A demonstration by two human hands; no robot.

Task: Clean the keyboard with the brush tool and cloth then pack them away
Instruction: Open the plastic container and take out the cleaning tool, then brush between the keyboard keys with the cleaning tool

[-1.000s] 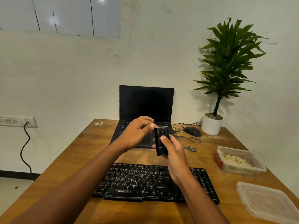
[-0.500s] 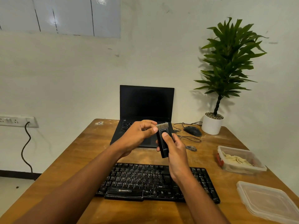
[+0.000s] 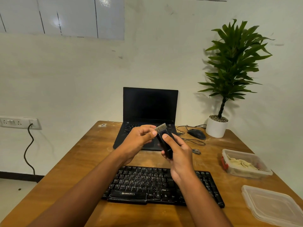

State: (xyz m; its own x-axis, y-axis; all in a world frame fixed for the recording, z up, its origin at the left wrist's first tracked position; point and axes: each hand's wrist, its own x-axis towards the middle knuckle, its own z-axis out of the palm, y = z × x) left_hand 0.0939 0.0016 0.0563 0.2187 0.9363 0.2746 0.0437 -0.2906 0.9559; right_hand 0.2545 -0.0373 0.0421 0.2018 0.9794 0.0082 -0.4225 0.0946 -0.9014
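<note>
Brush tool point(image 3: 164, 141), bristles uppermost, was held above the keyboard point(image 3: 162, 185) on the bench point(image 3: 78, 161): right hand point(image 3: 178, 154) gripped its body, left hand point(image 3: 139, 140) pinched near the bristles. Apparently light, rigid; best gripped mid-body.

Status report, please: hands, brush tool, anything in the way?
Right hand grips black brush tool, bristles up. Left hand pinches its top edge. Black keyboard below, nothing on it.
</note>
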